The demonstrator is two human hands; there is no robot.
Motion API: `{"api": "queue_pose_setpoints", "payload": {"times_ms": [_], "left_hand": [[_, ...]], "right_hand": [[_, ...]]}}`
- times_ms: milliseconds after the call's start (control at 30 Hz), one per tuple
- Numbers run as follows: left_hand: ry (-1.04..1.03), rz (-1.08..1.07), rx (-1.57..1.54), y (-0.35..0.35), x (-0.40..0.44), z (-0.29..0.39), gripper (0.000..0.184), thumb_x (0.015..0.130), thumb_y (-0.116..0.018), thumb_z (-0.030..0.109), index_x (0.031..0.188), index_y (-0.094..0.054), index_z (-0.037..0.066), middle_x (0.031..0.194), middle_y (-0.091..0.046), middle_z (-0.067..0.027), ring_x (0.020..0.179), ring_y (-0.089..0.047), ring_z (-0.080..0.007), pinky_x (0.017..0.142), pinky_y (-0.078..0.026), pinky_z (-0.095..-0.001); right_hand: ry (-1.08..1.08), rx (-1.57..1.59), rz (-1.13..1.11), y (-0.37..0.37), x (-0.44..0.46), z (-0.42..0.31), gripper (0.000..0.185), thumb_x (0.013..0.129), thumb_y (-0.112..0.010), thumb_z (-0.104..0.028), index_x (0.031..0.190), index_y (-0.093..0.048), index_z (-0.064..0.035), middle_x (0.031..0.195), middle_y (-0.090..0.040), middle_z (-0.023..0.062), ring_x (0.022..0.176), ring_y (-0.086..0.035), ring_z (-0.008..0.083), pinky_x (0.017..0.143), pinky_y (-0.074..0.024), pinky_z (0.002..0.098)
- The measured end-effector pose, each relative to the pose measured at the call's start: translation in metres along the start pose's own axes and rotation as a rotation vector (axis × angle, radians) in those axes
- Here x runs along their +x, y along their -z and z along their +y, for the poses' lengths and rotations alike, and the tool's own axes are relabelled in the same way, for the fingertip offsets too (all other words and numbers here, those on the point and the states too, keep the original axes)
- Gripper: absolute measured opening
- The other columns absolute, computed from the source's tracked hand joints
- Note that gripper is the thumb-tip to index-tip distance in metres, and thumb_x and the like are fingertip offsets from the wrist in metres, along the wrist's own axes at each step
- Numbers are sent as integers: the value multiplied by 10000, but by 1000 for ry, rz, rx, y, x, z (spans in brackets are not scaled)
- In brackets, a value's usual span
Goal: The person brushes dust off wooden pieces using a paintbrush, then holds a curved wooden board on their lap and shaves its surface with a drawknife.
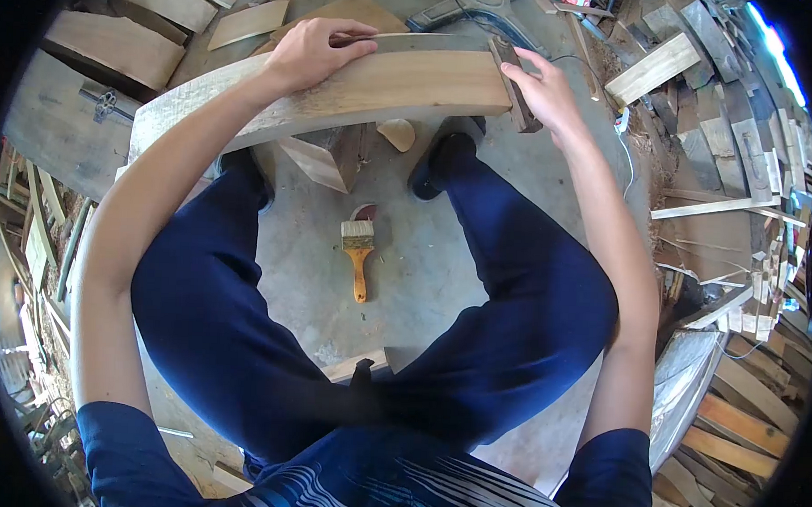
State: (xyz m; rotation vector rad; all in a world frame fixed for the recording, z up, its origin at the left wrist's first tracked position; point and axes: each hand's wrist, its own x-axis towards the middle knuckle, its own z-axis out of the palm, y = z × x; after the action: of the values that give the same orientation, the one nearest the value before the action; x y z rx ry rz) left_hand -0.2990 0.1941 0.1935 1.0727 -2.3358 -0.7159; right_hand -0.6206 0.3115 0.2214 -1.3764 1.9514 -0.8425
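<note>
Wooden board (430, 83) under left grip (320, 56)

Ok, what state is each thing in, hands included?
Beam: crosswise, slightly curved
Block: upright across beam's right end
Brush: lying on floor, bristles pointing away from the person
Left hand: on beam, fingers loosely bent
Right hand: holding block

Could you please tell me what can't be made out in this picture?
All in the head view:
- The underside of the curved board: it faces away from the camera.
- How the right hand meets the far side of the dark block: the block and hand hide it.
- Part of the reddish piece: the brush covers it.
- The bright strip: washed out by glare.
</note>
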Motion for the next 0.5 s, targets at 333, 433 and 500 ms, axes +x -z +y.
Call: {"api": "queue_pose_setpoints", "payload": {"times_ms": [333,433,500], "left_hand": [[-9,51,32,-3,-3,-1,427,931,-682,454,1229,-730,151,1143,-747,-130,1088,-710,-256,941,-544,-364],[-10,15,31,-3,1,-4,417,938,-689,423,1241,-723,138,1153,-744,-119,1076,-709,-252,943,-541,-357],[-12,21,3,-4,1,-5,430,923,-677,475,1234,-729,183,1154,-744,-117,1103,-702,-281,951,-542,-380]], "right_hand": [[66,2,95,-5,4,8,561,914,-722,-354,1370,-600,-52,1124,-734,202,975,-709,214,830,-533,331],[41,1,72,-4,4,8,604,918,-723,-391,1397,-570,-55,1194,-699,223,1071,-670,242,913,-496,354],[-3,18,17,0,3,7,673,926,-713,-439,1458,-517,-77,1328,-633,262,1264,-595,294,1070,-424,394]]}}
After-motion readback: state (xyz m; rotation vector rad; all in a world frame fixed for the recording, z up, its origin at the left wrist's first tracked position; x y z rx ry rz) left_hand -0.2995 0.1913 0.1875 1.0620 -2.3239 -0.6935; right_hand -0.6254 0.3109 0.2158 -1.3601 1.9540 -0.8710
